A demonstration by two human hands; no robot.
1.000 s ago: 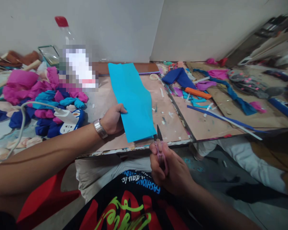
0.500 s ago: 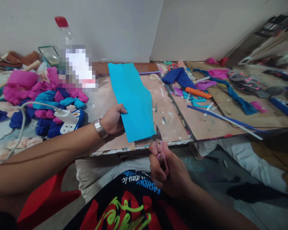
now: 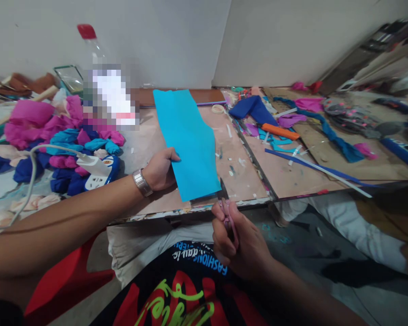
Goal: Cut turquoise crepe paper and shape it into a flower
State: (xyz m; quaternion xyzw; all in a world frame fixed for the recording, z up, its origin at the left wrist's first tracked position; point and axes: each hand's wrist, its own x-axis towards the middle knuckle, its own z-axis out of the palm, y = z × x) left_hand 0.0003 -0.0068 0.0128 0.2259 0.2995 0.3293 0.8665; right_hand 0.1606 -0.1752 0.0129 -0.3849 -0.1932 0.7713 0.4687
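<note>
A long turquoise sheet, paper or thin fabric, spans the middle of the table. My left hand grips its left edge, thumb on top and the other fingers hidden underneath. At the sheet's lower right corner, my right hand is closed around the handles of pink scissors. Their dark blades point away from me, at the corner of the sheet. Part of the blades is out of sight there, so I cannot tell how far they reach under it.
Pink, blue and turquoise fabric pieces pile up on the left, beside a power strip and a clear bottle with a red cap. Right of the sheet lie an orange cutter, dark blue fabric and thin strips. Another person's leg shows at right.
The scissors' blades have come closer together at the corner of the sheet. My left hand and the sheet stay where they were.
</note>
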